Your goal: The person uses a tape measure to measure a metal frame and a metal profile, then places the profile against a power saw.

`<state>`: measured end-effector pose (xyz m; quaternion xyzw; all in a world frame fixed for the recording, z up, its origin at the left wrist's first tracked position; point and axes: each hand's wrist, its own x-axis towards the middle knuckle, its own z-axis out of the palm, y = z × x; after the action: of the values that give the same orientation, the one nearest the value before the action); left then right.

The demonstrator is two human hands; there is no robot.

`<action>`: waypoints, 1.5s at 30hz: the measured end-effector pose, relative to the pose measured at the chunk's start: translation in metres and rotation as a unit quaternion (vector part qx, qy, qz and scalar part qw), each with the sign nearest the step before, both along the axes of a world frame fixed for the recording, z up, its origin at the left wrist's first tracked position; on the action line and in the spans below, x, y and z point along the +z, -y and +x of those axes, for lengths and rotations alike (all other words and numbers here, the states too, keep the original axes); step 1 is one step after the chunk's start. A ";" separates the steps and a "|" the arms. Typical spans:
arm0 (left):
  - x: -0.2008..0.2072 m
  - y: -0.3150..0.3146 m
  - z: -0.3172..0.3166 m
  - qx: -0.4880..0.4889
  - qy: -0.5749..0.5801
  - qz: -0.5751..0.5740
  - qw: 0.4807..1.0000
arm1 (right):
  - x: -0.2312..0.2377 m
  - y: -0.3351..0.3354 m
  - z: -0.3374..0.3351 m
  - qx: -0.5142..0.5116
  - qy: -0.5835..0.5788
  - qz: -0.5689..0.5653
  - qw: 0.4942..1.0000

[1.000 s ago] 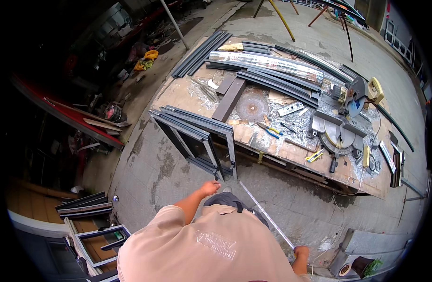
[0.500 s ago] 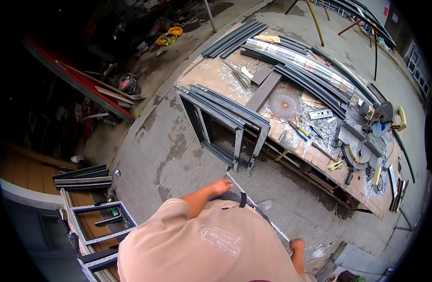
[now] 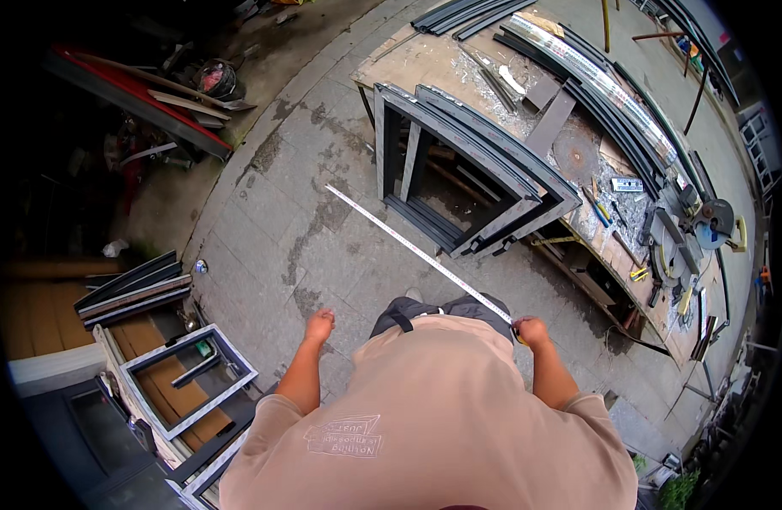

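Observation:
My right hand (image 3: 531,331) is closed round a tape measure (image 3: 519,339); only a bit of its yellow case shows beside the fingers. From it the white blade (image 3: 416,252) runs out straight, up and to the left, past the front of my waist. Its free end is over the paving, beyond my left hand. My left hand (image 3: 320,325) is raised at my left side with its fingers curled, apart from the blade, and I see nothing in it. Dark window frames (image 3: 476,229) stand upright, leaning at the workbench's near side, just beyond the blade.
The wooden workbench (image 3: 399,62) at the right bears dark metal profiles (image 3: 608,102), pliers (image 3: 596,206), metal shavings and a mitre saw (image 3: 712,225). Low at the left lie another frame (image 3: 187,380) and stacked profiles (image 3: 136,289). A red-edged panel (image 3: 136,102) leans farther back.
My left hand has left the blade's end and moved left. My right hand has risen, and the blade now reaches farther out. The view has turned, shifting the workbench and frames right.

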<state>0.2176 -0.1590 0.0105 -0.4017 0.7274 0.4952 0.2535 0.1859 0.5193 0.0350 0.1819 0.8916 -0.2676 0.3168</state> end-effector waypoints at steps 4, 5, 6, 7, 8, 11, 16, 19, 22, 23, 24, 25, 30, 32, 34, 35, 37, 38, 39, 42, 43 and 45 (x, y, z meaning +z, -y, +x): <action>-0.004 0.069 0.056 0.107 0.013 -0.007 0.994 | 0.027 0.083 -0.092 -0.046 0.036 -0.107 0.993; -0.006 0.078 0.065 0.140 0.020 -0.001 0.990 | 0.044 0.108 -0.116 -0.049 0.044 -0.122 0.990; -0.005 0.077 0.067 0.160 0.036 0.013 0.986 | 0.056 0.130 -0.138 -0.056 0.052 -0.134 0.988; -0.001 0.069 0.066 0.179 0.051 0.029 0.982 | 0.059 0.148 -0.157 -0.061 0.066 -0.134 0.987; 0.005 0.059 0.062 0.211 0.075 0.052 0.973 | 0.059 0.166 -0.176 -0.066 0.079 -0.135 0.986; 0.020 0.033 0.041 0.251 0.124 0.139 0.950 | 0.036 0.214 -0.228 -0.058 0.080 -0.179 0.979; 0.009 0.079 0.023 -0.033 -0.067 0.167 0.983 | 0.033 0.319 -0.310 -0.075 0.118 -0.226 0.964; 0.036 0.113 -0.041 0.116 -0.023 0.171 0.978 | 0.029 0.368 -0.362 -0.005 0.121 -0.230 0.966; 0.061 0.151 -0.101 0.284 0.013 0.135 0.949 | 0.033 0.407 -0.409 0.010 0.131 -0.230 0.964; 0.069 0.164 -0.122 0.312 0.003 0.110 0.944 | 0.046 0.422 -0.427 0.016 0.134 -0.222 0.966; 0.066 0.179 -0.134 0.298 0.012 0.106 0.948 | 0.054 0.435 -0.442 0.020 0.137 -0.216 0.967; 0.062 0.193 -0.146 0.285 0.028 0.118 0.951 | 0.057 0.447 -0.453 0.010 0.136 -0.228 0.964; 0.007 0.283 -0.199 0.150 0.078 0.178 0.969 | 0.052 0.497 -0.495 -0.072 0.141 -0.248 0.956; -0.031 0.334 -0.219 0.066 0.045 0.198 0.977 | 0.050 0.528 -0.508 -0.124 0.149 -0.243 0.950; -0.042 0.394 -0.270 0.022 0.026 0.212 0.977 | 0.042 0.551 -0.520 -0.187 0.144 -0.255 0.938; -0.038 0.427 -0.301 0.026 0.033 0.208 0.977 | 0.039 0.565 -0.520 -0.214 0.147 -0.257 0.931; -0.021 0.464 -0.379 0.042 0.061 0.158 0.985 | 0.040 0.590 -0.537 -0.255 0.124 -0.255 0.924; 0.001 0.479 -0.423 0.049 0.082 0.109 0.989 | 0.054 0.609 -0.554 -0.270 0.100 -0.259 0.922; 0.013 0.493 -0.457 0.057 0.106 0.054 0.991 | 0.065 0.624 -0.559 -0.284 0.083 -0.263 0.918; 0.029 0.560 -0.582 -0.055 0.085 -0.005 0.995 | 0.074 0.651 -0.586 -0.344 0.066 -0.302 0.887; 0.032 0.574 -0.625 -0.077 0.076 -0.021 0.994 | 0.082 0.656 -0.598 -0.354 0.056 -0.306 0.882; 0.035 0.588 -0.704 -0.036 0.002 -0.012 0.999 | 0.085 0.662 -0.610 -0.388 0.046 -0.341 0.855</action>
<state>-0.4861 -0.7467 0.0454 -0.3793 0.7467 0.4763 0.2679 -0.4240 -0.1428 0.1197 0.4054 0.5862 -0.6473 0.2701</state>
